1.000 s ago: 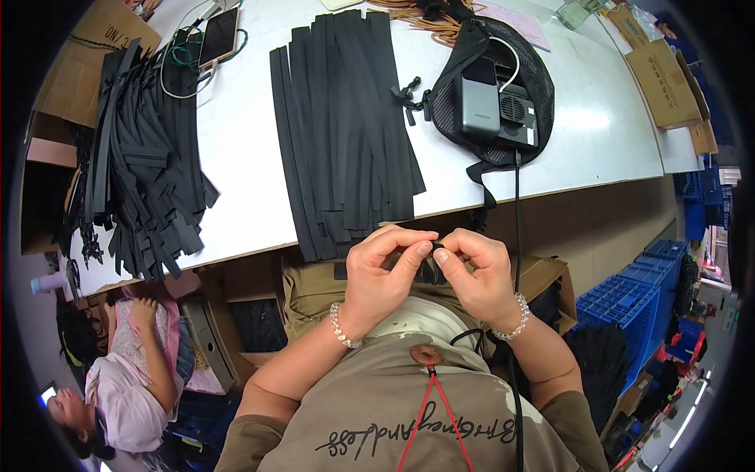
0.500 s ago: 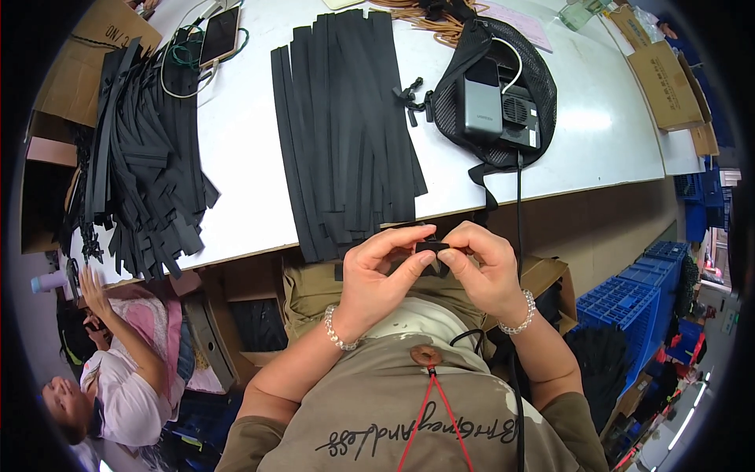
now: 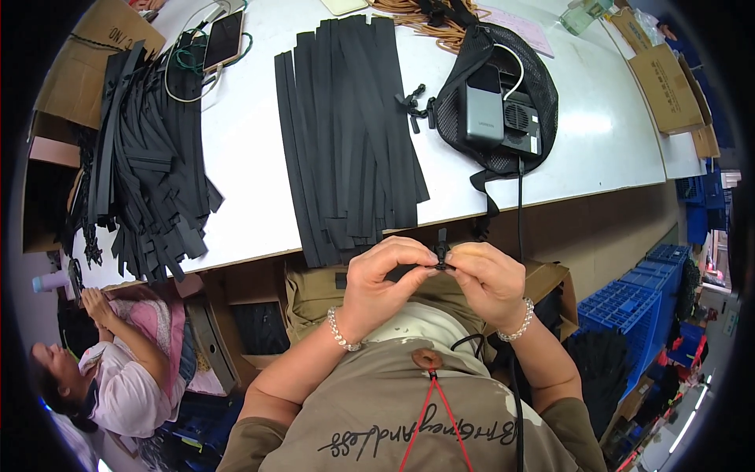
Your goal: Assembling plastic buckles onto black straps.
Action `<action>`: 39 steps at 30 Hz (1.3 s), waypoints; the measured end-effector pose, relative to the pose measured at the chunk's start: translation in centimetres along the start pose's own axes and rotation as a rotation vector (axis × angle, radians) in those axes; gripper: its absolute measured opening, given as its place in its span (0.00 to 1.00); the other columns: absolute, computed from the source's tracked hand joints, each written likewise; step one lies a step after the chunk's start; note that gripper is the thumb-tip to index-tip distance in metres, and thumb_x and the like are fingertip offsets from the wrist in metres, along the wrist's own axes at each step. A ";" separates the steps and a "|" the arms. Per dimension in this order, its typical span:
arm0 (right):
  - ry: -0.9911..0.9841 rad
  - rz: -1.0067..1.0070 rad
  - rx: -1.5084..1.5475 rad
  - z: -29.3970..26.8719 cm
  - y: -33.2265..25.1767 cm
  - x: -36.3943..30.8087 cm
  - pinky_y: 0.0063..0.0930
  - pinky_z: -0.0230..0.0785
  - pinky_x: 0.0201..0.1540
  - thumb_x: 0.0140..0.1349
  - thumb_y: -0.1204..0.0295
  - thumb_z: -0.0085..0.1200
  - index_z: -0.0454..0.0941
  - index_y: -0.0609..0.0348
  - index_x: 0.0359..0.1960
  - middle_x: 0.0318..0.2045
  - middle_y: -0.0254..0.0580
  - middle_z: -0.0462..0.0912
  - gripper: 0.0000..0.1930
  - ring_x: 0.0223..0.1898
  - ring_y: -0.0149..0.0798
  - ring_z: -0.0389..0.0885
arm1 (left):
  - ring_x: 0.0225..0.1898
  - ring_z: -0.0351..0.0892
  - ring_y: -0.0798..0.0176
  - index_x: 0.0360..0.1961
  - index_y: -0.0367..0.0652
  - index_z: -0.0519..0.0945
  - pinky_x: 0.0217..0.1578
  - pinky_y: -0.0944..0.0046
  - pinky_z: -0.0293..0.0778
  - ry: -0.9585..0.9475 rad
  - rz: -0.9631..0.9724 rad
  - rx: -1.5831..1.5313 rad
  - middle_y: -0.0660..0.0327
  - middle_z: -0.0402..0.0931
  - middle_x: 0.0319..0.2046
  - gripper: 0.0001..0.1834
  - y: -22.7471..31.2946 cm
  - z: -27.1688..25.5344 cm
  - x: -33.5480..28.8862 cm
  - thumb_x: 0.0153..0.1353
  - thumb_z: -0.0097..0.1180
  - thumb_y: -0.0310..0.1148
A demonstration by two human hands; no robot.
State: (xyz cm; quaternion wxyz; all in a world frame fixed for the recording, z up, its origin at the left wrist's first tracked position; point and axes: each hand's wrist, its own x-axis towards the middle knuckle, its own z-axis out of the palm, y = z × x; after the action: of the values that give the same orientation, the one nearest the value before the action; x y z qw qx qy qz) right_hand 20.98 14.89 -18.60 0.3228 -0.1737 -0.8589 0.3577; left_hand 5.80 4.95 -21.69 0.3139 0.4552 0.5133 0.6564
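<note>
At the table's front edge, my left hand (image 3: 385, 279) and my right hand (image 3: 489, 283) meet fingertip to fingertip. Between them is a small black zipper slider (image 3: 443, 245), its pull tab pointing up away from me. My right thumb and fingers pinch it. The left thumb and forefinger close on a dark edge right beside it, seemingly the end of a zipper tape; most of it is hidden by the fingers. Just beyond my left hand lies a long bundle of black zipper tapes (image 3: 346, 126), overhanging the edge a little. Several loose black sliders with pulls (image 3: 414, 104) lie right of it.
A messier heap of black tapes (image 3: 153, 173) covers the left of the white table (image 3: 244, 157), near a phone (image 3: 223, 39) with cables. A mesh pouch (image 3: 543, 86) holds electronics; its black cable (image 3: 520, 212) runs down to me. Another person (image 3: 134, 370) sits at left. Blue crates (image 3: 621, 303) stand right.
Between my fingertips, the black piece has turned, and the pull tab now stands upright. Both hands have shifted slightly toward me. The person at left has brought their hands together.
</note>
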 end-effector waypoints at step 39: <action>0.042 -0.029 -0.016 0.0 -0.5 0.6 0.21 0.69 0.24 0.48 0.77 0.62 0.78 0.63 0.31 0.26 0.41 0.82 0.08 0.23 0.36 0.79 | 0.26 0.77 0.60 0.29 0.37 0.79 0.27 0.67 0.72 0.012 -0.001 0.265 0.57 0.77 0.25 0.08 1.8 0.8 0.2 0.46 0.62 0.20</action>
State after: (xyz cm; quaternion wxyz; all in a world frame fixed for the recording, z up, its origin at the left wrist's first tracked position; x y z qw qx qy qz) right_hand 20.51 14.90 -17.96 0.3447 -0.1711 -0.8572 0.3424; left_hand 6.54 4.95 -19.82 0.2482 0.4883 0.5975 0.5856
